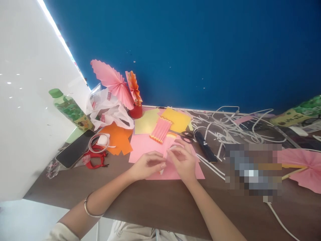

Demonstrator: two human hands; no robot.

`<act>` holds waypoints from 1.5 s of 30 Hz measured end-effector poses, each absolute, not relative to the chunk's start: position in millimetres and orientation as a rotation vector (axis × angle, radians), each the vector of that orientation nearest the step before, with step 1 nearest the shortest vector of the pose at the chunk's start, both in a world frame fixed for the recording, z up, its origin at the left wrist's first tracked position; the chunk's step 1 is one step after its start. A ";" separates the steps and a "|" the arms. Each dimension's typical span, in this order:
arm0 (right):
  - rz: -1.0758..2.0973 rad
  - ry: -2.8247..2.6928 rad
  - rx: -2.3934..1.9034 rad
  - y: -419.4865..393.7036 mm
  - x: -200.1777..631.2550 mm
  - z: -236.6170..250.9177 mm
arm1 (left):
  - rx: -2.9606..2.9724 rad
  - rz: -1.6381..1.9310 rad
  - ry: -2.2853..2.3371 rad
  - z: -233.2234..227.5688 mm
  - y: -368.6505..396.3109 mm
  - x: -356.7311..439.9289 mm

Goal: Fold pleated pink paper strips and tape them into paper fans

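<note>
My left hand [146, 164] and my right hand [182, 160] meet over a pink paper sheet [140, 144] lying on the brown table [155, 201]. Both pinch a narrow folded strip of pink paper [165, 157] between the fingertips. A bangle circles my left wrist. Just beyond the hands lies a pleated pink paper piece [160, 130], partly over yellow sheets [175, 119].
Orange paper [117, 139], a tape roll [99, 142], a phone [75, 149] and a green-capped bottle [70, 109] sit at left. Pink and orange paper fans [115, 82] stand by the blue wall. Scissors [187, 135], a dark bar [205, 147], white paper strips [225, 127] and another pink fan [303, 167] lie to the right.
</note>
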State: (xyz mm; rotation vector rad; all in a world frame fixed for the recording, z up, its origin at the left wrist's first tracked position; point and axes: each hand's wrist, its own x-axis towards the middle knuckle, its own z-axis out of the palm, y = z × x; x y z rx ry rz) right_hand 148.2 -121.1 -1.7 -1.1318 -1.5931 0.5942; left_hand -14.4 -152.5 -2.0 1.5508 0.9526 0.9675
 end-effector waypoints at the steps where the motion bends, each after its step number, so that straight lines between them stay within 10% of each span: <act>1: 0.618 -1.597 -1.121 -122.1 147.2 -2.1 | 1.537 1.007 0.983 -4.0 -152.6 -12.5; 45: 0.711 -1.506 -1.042 -116.4 157.7 2.9 | 1.441 0.975 0.915 0.7 -160.9 -11.3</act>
